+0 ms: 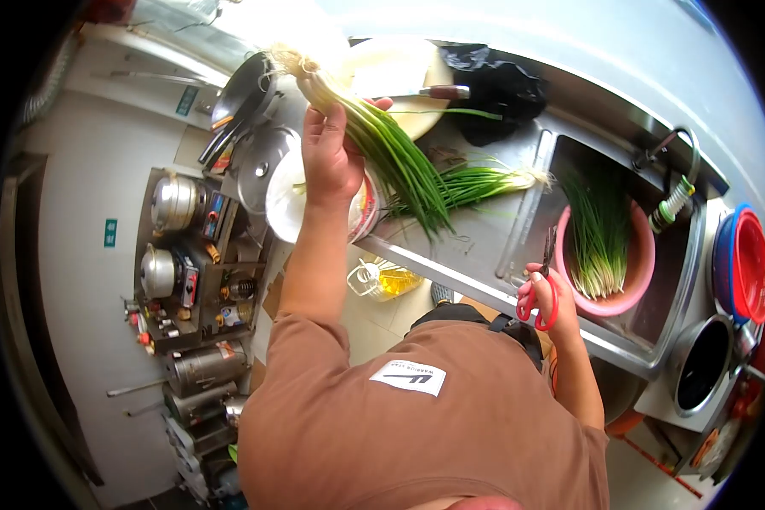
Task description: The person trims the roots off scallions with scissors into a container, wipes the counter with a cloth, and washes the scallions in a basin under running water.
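A bunch of green onions (387,149) is gripped near its white, rooted end by my left hand (331,157), its green tops hanging down to the right over the counter. Red-handled scissors (544,302) are in my right hand (552,310), blades pointing up beside the sink. More green onions (480,183) lie on the steel counter (484,229), roots to the right. In the sink, a pink basin (642,255) holds another bunch (602,246) with its white ends toward me. A white bucket (289,204) stands behind my left wrist.
Behind the counter items are a round cutting board (429,119) with a knife (446,92) and a black plastic bag (501,93). A faucet (646,157) is at the sink's far side. Below the counter stands an oil jug (391,282). Pots (160,272) are at left.
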{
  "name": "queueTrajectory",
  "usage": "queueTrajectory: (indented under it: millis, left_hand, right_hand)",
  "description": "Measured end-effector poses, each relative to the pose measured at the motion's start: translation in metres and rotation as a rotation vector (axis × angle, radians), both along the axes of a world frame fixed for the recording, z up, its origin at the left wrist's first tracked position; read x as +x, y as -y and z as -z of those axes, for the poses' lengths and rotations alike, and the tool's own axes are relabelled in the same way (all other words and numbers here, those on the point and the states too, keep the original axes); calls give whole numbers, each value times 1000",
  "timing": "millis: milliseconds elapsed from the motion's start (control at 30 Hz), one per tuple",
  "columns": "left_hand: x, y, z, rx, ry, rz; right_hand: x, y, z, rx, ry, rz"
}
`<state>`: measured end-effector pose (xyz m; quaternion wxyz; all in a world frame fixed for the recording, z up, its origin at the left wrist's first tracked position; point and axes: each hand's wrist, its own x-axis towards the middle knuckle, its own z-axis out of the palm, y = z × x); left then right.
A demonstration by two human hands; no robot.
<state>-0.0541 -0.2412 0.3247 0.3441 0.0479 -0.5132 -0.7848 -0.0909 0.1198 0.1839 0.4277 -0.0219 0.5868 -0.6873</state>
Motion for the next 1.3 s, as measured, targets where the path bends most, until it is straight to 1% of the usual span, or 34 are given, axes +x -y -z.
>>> queueTrajectory:
  millis: [33, 133, 167, 200, 267, 300, 333, 367, 400, 467, 567, 733, 800, 833, 900, 1033, 1133, 1200, 1233, 1267, 1300]
  left_hand:
    - [15, 7, -13, -41, -5, -86]
    - [66, 39, -42, -106, 13, -157]
    - [86, 50, -51, -160, 104, -155]
    - [101, 55, -56, -181, 207, -208]
    - [129, 73, -55, -216, 458, -187]
    - [140, 74, -57, -198, 634, -160]
    - [150, 78, -53, -190, 714, -90]
    - [161, 82, -46, -195, 770, -44]
    - [170, 85, -39, -199, 826, 5]
    - [183, 85, -30, -180, 914, 51]
    - [196, 85, -18, -151, 910, 145]
    - [210, 88, -5, -65, 905, 211]
    - [213, 90, 2, -150, 875, 225]
    - [214, 92, 3, -148, 873, 233]
    - [217, 95, 5, -157, 944, 239]
    - [220, 98, 10, -176, 946, 250]
    - [220, 99, 17, -168, 961, 296]
    - [217, 100, 16, -203, 994, 287]
    - [219, 106, 21, -208, 1014, 272]
    - [220, 111, 24, -209, 1014, 277]
    - [220, 113, 27, -225, 1038, 256]
  right_hand:
    - [-3, 17, -11, -7, -30, -27]
    - [-9, 69, -42, -76, -61, -192]
    - [-5, 90, -61, -51, -82, -236]
    - [-2, 111, -68, -59, -129, -296]
    - [7, 153, -80, -116, -282, -452]
    - [11, 176, -89, -90, -481, -549]
    - [17, 199, -100, -65, -682, -640]
    - [26, 220, -111, -75, -727, -683]
    - [31, 241, -108, -71, -758, -758]
    - [43, 275, -101, -104, -770, -807]
    - [61, 303, -99, -91, -773, -816]
    - [72, 321, -95, -15, -740, -857]
    - [76, 321, -96, -57, -804, -790]
    - [77, 320, -96, -50, -803, -787]
    - [79, 320, -96, 63, -795, -852]
    - [80, 323, -96, 87, -783, -866]
    - [79, 333, -93, 72, -823, -892]
    - [77, 339, -95, 137, -805, -922]
    - [76, 339, -92, 78, -761, -901]
    - [74, 341, -91, 80, -760, -898]
    - [74, 343, -91, 119, -682, -910]
